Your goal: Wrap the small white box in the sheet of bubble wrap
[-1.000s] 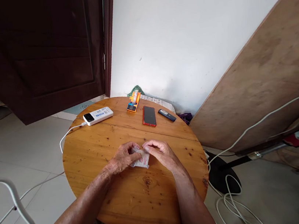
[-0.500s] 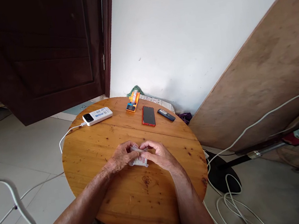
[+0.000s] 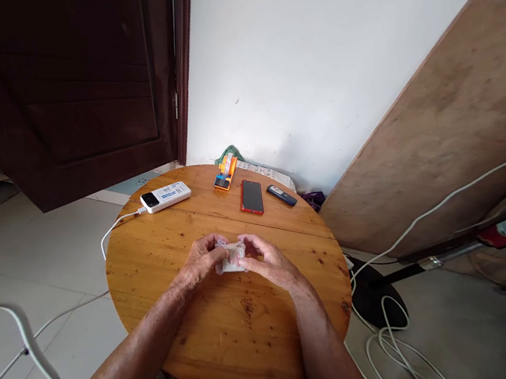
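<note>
While pinching small crumpled whitish paper slip (image 3: 232,260) between left hand (image 3: 201,260) and right hand (image 3: 267,261) over round wooden table (image 3: 236,336), apparently partway through folding, not yet released.

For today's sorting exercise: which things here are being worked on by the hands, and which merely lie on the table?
In hand: left hand, right hand, small crumpled paper held between them.
Lying about: white power bank, orange gadget, red-edged phone, small dark handset.

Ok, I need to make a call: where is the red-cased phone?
In the head view, the red-cased phone lies far across the round table, slightly right of centre, between the orange gadget and the small dark device.
</note>
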### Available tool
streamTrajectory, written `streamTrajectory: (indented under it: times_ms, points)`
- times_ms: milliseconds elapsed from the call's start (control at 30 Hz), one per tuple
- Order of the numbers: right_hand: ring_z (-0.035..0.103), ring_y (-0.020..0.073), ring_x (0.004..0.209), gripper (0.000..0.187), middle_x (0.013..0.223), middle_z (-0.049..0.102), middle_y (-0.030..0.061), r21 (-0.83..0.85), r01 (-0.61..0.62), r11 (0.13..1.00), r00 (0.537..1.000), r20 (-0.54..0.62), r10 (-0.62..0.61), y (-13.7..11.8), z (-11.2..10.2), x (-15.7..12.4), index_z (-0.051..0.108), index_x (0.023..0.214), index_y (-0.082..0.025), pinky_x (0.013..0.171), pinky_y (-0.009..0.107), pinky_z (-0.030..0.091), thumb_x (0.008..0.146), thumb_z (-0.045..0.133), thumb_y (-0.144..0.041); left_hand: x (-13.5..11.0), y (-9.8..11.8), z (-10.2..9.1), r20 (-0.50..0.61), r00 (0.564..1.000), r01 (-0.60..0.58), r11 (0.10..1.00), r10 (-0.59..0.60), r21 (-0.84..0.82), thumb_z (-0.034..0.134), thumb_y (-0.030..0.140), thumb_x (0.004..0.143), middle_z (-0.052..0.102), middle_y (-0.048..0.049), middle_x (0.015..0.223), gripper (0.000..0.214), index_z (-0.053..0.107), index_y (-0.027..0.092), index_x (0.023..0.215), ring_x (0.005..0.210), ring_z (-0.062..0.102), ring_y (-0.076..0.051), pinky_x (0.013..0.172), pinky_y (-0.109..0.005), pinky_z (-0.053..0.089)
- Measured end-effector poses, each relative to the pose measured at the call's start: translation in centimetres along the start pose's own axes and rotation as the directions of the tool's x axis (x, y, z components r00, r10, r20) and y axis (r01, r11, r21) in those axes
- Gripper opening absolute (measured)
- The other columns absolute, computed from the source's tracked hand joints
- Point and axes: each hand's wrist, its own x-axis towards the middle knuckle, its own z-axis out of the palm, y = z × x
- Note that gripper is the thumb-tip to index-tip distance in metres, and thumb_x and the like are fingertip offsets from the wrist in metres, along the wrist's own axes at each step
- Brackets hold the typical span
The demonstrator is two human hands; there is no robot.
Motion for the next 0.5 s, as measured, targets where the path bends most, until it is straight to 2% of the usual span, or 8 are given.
streamTrajectory:
  times_ms: [167,267,367,500]
  points:
    - [0.062,0.0157,0.077,0.044,0.094,0.064,0.0016,0.208,-0.044,0.977,0.998,-0.034,0.052,0.7,1.1,0.7,0.058,0.108,-0.021,0.065,0.028,0.052,0.067,0.073,-0.029,0.5,-1.0,-0.3,-0.055,0.998,-0.034,0.995,0.039,0.092,0.060,0.030,0.061,0.059,0.0048,0.062,0.028,0.059,0.017,0.085,0.048,0.048,-0.009,0.044,-0.021,0.038]
    - [0.059,0.0133,0.067,0.038,0.084,0.064,-0.0011,0.258,-0.052,0.965,0.997,-0.041,0.065,1.1,1.3,1.1,0.058,0.099,-0.021,0.061,0.027,0.050,0.065,0.073,-0.028,0.9,-1.7,-0.4,-0.111,0.989,-0.081,0.984,0.099,0.155,0.063,0.026,0.061,0.063,0.0029,0.070,0.039,0.061,0.015,0.098,0.060,0.057,-0.012,0.051,-0.020,0.045]
    - [0.059,0.0133,0.064,0.033,0.082,0.065,-0.0007,0.252,-0.060,0.966,0.995,-0.066,0.080,1.1,1.2,1.2,0.059,0.096,-0.021,0.061,0.027,0.049,0.068,0.072,-0.031,1.3,-2.1,-0.6,-0.128,0.983,-0.116,0.984,0.134,0.136,0.067,0.025,0.064,0.069,-0.0037,0.088,0.050,0.058,0.013,0.112,0.079,0.066,-0.016,0.065,-0.024,0.053]
    - [0.063,0.0173,0.080,0.034,0.092,0.067,0.0037,0.089,-0.057,0.994,0.989,-0.130,0.068,1.0,0.9,1.0,0.062,0.103,-0.019,0.071,0.030,0.051,0.075,0.066,-0.036,1.6,-2.3,-0.9,-0.146,0.982,-0.095,0.986,0.116,0.138,0.069,0.022,0.067,0.071,-0.0098,0.101,0.051,0.056,0.012,0.115,0.092,0.068,-0.020,0.076,-0.030,0.057]
